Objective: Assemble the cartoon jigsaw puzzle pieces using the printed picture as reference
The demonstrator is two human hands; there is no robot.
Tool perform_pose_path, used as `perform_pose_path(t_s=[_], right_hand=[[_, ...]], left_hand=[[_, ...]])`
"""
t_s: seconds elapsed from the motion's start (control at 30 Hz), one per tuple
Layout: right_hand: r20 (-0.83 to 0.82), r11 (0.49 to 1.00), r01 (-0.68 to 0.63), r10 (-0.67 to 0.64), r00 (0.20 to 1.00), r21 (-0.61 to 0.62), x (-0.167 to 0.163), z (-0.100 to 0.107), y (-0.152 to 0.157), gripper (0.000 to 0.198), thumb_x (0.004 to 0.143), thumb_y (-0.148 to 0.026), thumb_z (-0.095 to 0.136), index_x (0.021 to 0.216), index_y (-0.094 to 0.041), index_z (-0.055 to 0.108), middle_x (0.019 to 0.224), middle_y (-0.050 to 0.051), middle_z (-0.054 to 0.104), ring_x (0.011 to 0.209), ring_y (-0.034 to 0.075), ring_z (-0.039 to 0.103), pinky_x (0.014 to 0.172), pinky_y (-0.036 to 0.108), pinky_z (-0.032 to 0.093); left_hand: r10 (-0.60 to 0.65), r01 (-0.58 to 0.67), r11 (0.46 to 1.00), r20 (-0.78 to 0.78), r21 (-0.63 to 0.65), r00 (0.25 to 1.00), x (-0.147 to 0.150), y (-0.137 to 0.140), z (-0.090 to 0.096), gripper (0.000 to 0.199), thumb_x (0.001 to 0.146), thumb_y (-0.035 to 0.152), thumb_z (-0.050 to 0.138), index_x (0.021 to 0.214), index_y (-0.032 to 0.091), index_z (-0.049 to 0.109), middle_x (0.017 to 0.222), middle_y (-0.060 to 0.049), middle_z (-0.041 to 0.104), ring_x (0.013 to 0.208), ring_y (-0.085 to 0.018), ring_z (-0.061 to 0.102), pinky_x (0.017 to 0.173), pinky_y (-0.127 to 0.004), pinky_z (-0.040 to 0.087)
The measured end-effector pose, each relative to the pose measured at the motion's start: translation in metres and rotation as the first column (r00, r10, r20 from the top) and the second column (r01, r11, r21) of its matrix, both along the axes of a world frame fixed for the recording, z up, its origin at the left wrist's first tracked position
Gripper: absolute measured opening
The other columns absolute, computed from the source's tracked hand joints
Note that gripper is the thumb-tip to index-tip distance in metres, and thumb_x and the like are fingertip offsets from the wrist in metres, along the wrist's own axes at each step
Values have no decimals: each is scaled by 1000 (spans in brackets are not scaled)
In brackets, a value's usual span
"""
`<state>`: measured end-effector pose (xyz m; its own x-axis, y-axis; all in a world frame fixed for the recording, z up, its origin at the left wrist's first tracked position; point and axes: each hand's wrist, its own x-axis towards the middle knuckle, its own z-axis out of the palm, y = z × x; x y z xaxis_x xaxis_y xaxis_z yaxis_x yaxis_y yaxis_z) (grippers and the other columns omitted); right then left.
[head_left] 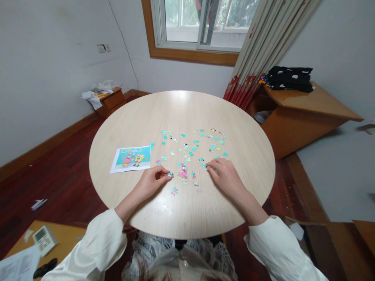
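Note:
My left hand (154,178) pinches a small jigsaw piece (170,175) between thumb and fingertips, just left of a joined pink section (183,173) of the puzzle. Over on the right, my right hand (224,171) rests low on the table, its thumb and forefinger at a teal jigsaw piece (203,165); whether they grip it is hard to see. A pink and teal piece (174,191) lies alone nearer to me. Several loose pieces (193,149) spread beyond both hands. A printed reference picture (133,158) with cartoon figures lies to the left.
The round wooden table (181,107) stands before a window (202,23) with a long curtain (272,47). A wooden cabinet (304,113) with dark folded cloth on top is at the right. At lower left, a calculator-like device (45,240) sits on a wooden surface.

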<state>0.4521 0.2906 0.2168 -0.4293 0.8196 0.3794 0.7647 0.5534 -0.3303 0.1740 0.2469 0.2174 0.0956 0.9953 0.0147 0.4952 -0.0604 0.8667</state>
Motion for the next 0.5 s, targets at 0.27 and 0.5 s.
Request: perform_pose_path(t_s=[0.27, 0.5], right_hand=[[-26, 999, -42, 42, 999, -20, -14, -8, -1, 18, 92, -19, 49, 89, -20, 66, 90, 8, 67, 86, 23, 59, 75, 37, 41], [-39, 1000, -24, 23, 999, -17, -13, -12, -2, 17, 92, -19, 49, 88, -19, 66, 89, 7, 67, 86, 22, 59, 76, 37, 41]], left_hand=[[21, 6, 989, -177, 149, 984, -1, 0, -4, 5, 75, 22, 70, 77, 18, 67, 74, -2, 66, 68, -16, 55, 65, -29, 43], [-6, 76, 968, -281, 237, 960, -1, 0, -6, 6, 78, 21, 70, 76, 18, 65, 72, -1, 64, 74, -18, 56, 72, -32, 43]])
